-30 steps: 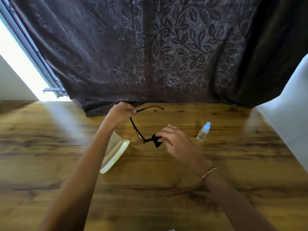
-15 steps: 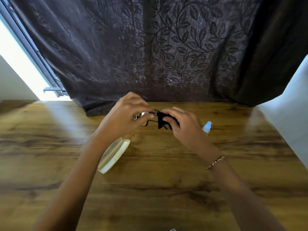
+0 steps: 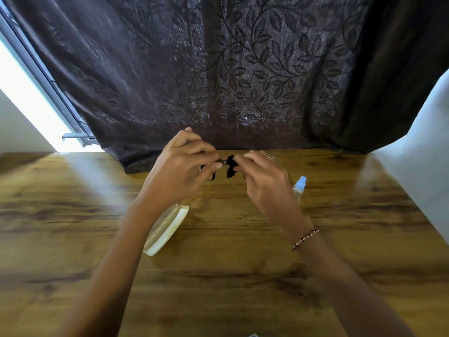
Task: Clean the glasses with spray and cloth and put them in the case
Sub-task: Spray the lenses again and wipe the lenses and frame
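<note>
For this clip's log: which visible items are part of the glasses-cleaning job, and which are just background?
Part of the job:
- glasses, held in the left hand
- black cloth, pinched by the right hand
- spray bottle, standing on the table
- cream case, lying open

Background:
- dark leaf-pattern curtain
- window frame
- beaded bracelet and ring

Overexposed daylight from bright window strip (image 3: 29, 103) at left, soft glare on brown wooden tabletop (image 3: 80, 171), wide-angle bending at edges, slight blur.
</note>
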The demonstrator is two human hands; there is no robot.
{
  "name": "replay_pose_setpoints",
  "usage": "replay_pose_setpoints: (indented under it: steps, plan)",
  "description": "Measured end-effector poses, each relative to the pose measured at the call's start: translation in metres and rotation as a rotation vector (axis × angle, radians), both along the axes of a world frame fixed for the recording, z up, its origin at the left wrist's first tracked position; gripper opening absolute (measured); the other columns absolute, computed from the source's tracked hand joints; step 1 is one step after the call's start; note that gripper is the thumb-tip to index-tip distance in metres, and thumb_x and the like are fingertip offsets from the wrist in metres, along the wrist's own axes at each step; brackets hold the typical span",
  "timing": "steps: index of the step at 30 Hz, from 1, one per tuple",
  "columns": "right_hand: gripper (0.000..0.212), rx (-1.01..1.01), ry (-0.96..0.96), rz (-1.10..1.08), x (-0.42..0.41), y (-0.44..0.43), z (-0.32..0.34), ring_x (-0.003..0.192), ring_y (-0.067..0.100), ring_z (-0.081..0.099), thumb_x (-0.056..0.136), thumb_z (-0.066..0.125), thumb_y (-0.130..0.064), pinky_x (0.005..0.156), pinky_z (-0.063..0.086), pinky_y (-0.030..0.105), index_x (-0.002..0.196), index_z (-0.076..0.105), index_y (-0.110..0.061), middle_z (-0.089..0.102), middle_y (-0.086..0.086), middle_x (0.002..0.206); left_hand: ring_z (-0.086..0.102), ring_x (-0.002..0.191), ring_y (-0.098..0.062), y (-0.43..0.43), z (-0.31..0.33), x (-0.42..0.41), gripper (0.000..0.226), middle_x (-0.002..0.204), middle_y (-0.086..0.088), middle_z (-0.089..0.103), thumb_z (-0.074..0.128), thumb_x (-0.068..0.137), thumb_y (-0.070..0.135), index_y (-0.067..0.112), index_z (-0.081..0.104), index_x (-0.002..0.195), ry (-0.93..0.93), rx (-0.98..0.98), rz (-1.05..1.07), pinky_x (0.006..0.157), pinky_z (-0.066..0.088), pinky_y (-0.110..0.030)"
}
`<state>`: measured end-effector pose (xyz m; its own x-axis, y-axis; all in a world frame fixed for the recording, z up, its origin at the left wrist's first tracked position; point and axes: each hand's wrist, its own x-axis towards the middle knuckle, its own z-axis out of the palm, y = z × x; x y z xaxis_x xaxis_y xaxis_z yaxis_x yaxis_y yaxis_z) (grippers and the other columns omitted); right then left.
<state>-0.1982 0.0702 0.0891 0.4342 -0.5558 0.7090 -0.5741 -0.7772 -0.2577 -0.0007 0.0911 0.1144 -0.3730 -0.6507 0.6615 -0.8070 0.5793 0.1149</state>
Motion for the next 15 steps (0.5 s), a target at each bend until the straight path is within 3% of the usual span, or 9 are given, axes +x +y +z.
replay_pose_setpoints:
  steps: [5, 9, 15]
  plan:
    - [0.022, 0.000, -0.056, -0.158, -0.021, -0.008, -0.004, 0.081, 0.028, 0.069, 0.079, 0.067, 0.014, 0.078, 0.048, 0.025, 0.099, 0.071, 0.005, 0.070, 0.013, 0.090, 0.050, 0.097, -0.018, 0.007, 0.008, 0.017, 0.024, 0.097, 0.007, 0.066, 0.062, 0.089, 0.028, 0.010, 0.073, 0.098, 0.135, -0.018, 0.037, 0.108, 0.032, -0.044]
    - [0.022, -0.055, -0.061, -0.168, -0.022, -0.012, 0.003, 0.079, 0.029, 0.069, 0.078, 0.068, 0.014, 0.080, 0.045, 0.022, 0.098, 0.071, 0.005, 0.070, 0.014, 0.088, 0.053, 0.096, -0.022, 0.008, 0.009, 0.015, 0.021, 0.095, 0.002, 0.068, 0.063, 0.088, 0.025, 0.009, 0.074, 0.097, 0.116, -0.022, 0.049, 0.108, 0.033, -0.046]
    - [0.026, -0.096, -0.011, -0.012, 0.005, -0.004, 0.005, 0.082, 0.027, 0.065, 0.081, 0.062, 0.015, 0.076, 0.056, 0.035, 0.103, 0.070, 0.003, 0.068, 0.013, 0.092, 0.051, 0.099, -0.020, 0.002, 0.004, -0.001, 0.024, 0.095, -0.001, 0.069, 0.060, 0.090, 0.027, 0.008, 0.074, 0.096, 0.051, -0.011, 0.036, 0.112, 0.028, -0.040]
